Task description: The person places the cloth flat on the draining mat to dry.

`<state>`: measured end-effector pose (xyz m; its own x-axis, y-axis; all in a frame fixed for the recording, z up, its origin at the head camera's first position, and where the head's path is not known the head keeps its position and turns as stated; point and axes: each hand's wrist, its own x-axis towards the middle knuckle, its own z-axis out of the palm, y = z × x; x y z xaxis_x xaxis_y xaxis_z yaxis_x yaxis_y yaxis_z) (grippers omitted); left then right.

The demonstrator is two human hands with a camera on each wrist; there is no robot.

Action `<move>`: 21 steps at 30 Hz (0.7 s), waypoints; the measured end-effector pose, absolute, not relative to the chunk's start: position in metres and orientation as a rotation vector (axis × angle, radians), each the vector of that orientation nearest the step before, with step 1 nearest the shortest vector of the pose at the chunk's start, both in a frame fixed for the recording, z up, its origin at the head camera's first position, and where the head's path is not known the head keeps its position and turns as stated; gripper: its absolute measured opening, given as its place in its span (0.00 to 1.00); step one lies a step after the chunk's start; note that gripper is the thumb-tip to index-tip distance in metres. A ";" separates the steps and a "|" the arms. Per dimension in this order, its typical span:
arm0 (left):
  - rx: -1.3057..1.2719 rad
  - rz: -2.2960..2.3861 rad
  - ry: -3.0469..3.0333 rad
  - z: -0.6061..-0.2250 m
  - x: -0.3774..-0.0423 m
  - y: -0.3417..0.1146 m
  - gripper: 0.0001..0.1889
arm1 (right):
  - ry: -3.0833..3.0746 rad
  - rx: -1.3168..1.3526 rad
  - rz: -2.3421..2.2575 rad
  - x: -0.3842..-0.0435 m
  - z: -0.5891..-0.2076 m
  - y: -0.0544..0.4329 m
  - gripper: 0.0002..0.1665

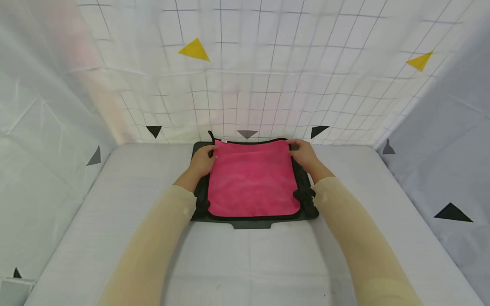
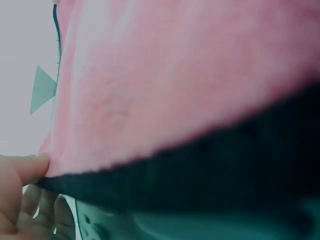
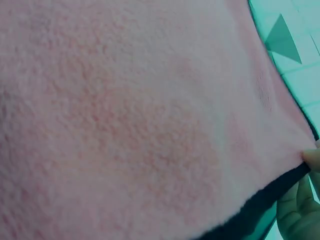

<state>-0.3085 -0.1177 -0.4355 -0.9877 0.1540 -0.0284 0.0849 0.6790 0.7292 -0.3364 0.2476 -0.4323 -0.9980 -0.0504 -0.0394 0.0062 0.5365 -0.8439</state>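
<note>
A pink cloth (image 1: 252, 182) with black edging is spread flat over a black tray-like board (image 1: 252, 224). A black loop and a small white tag show at its far left corner. My left hand (image 1: 202, 161) pinches the cloth's left edge near that corner; the left wrist view shows the thumb on the pink face and the other fingers behind the edging. At the far right corner, my right hand (image 1: 304, 154) pinches the edge the same way, also seen in the right wrist view. The fabric looks fuzzy and fills most of both wrist views.
Dark clumps (image 1: 304, 194) sit on the board's right and left sides near the front. A white table (image 1: 245, 263) lies underneath. Behind it hangs a white gridded curtain (image 1: 268, 85) with yellow and black triangles, and pale sheets rise at both sides.
</note>
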 end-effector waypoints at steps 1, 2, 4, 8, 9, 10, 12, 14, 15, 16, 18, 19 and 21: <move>0.195 1.215 2.808 -0.436 -0.308 -0.118 0.23 | 2.682 -0.004 -1.522 -0.337 -0.433 0.249 0.28; 0.194 1.209 2.820 -0.437 -0.308 -0.118 0.24 | 2.671 0.014 -1.543 -0.338 -0.434 0.250 0.29; 0.187 1.178 2.837 -0.438 -0.307 -0.119 0.25 | 2.655 0.031 -1.537 -0.339 -0.438 0.252 0.30; 0.155 1.090 2.841 -0.443 -0.306 -0.121 0.27 | 2.695 -0.074 -1.338 -0.342 -0.443 0.252 0.33; 0.147 1.067 2.844 -0.443 -0.306 -0.121 0.28 | 2.717 -0.113 -1.267 -0.343 -0.444 0.251 0.34; 0.147 1.042 2.852 -0.443 -0.306 -0.120 0.28 | 2.739 -0.150 -1.198 -0.344 -0.444 0.251 0.35; 0.159 0.962 2.884 -0.443 -0.306 -0.118 0.27 | 2.784 -0.217 -1.071 -0.345 -0.445 0.250 0.37; 0.181 0.871 2.919 -0.442 -0.305 -0.116 0.26 | 2.808 -0.253 -0.998 -0.346 -0.445 0.249 0.37; 0.186 0.839 2.934 -0.441 -0.305 -0.115 0.25 | 2.816 -0.264 -0.978 -0.345 -0.444 0.249 0.36; 0.186 0.805 2.950 -0.440 -0.304 -0.114 0.25 | 2.833 -0.278 -0.957 -0.345 -0.442 0.249 0.34; 0.181 0.756 2.975 -0.438 -0.302 -0.113 0.24 | 2.857 -0.304 -0.957 -0.342 -0.436 0.248 0.31; 0.179 0.746 2.986 -0.437 -0.302 -0.112 0.24 | 2.870 -0.312 -0.955 -0.340 -0.433 0.247 0.29; 0.190 0.736 3.013 -0.434 -0.300 -0.111 0.24 | 2.892 -0.337 -0.959 -0.337 -0.426 0.245 0.27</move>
